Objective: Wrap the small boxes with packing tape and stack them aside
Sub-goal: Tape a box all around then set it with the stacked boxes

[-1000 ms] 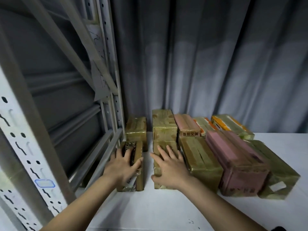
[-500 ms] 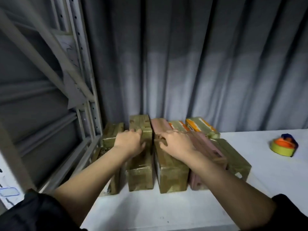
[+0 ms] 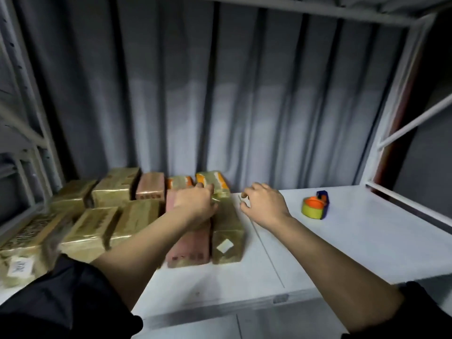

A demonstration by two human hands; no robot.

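Observation:
Several small boxes wrapped in shiny tape stand in two rows on the left part of the white shelf [image 3: 281, 255]. The rightmost front one is a gold box [image 3: 227, 237] with a white label, and a pink box [image 3: 189, 247] stands beside it. My left hand [image 3: 195, 204] rests on the far ends of these two boxes, just before an orange-and-gold box [image 3: 214, 181] in the back row. My right hand [image 3: 265, 204] hovers over bare shelf just right of the gold box, fingers loosely curled, holding nothing. A yellow-green tape roll in an orange-and-blue dispenser [image 3: 315, 207] sits further right.
A grey curtain [image 3: 244, 106] hangs close behind the shelf. White metal rack posts rise at the left [image 3: 27, 123] and right [image 3: 391, 133] sides. More gold boxes [image 3: 90, 231] crowd the left end, one with a printed label [image 3: 18, 266].
Both hands moved right along the rows of boxes. My right hand came off the boxes and is now over bare shelf. The view swung right, with the tape dispenser nearer the middle.

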